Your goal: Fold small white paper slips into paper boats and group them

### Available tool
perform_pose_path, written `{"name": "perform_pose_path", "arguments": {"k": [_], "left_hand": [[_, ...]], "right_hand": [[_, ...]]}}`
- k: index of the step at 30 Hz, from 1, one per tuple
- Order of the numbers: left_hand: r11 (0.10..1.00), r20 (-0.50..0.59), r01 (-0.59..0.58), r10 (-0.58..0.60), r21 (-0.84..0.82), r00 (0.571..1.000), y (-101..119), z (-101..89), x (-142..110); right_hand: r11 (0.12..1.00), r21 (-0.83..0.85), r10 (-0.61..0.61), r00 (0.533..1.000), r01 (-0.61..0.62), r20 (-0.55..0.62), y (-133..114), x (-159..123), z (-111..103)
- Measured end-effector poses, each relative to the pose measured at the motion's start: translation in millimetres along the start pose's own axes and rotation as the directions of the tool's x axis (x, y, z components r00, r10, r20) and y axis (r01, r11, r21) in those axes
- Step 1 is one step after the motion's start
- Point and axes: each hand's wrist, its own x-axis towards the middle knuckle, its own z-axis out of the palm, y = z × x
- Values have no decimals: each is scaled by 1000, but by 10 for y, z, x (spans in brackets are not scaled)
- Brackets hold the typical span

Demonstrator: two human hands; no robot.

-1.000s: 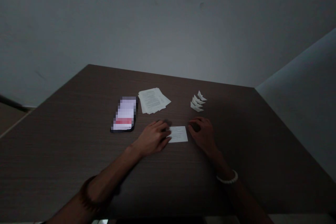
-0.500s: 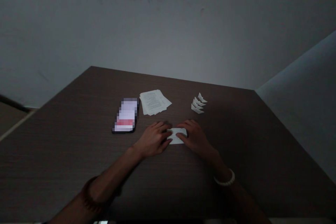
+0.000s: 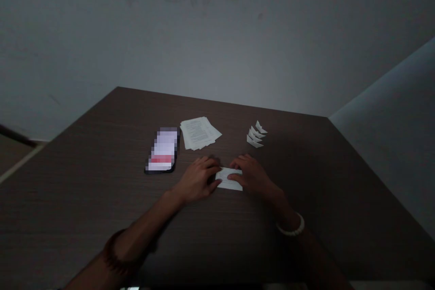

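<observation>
A small white sheet of printed paper (image 3: 229,183), apparently folded, lies on the table between my two hands. My left hand (image 3: 200,178) holds its left end, with the thumb at the lower corner and the bent fingers at the upper edge. At the right end, my right hand (image 3: 253,176) grips the paper, its thumb lying across the printed face and its fingers curled by the far edge. The hands cover both ends of the paper. Beyond my right hand stand several small folded paper boats (image 3: 255,136) in a close row.
A fanned stack of printed sheets (image 3: 200,133) lies beyond my left hand. Left of it is a phone (image 3: 163,150) with a lit, blurred screen. The dark wooden table (image 3: 84,167) meets a grey wall (image 3: 217,45) at the back.
The paper has tilted slightly, its right end now lower and nearer to me, and more of its face shows. My hands have shifted only a little.
</observation>
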Motion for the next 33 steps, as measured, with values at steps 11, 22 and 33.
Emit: {"name": "perform_pose_path", "arguments": {"k": [11,22,33], "left_hand": [[999,-4,33,-33,-21,999,5,-12,6],[964,-166,57,-102,-258,981,-22,-60,37],[969,-334,-86,3,-234,943,45,-101,30]], "right_hand": [[985,165,45,999,-46,5,-42,-31,25],[931,364,69,987,-10,-148,-206,-57,25],[982,155,-56,943,112,-327,-405,40,-16]]}}
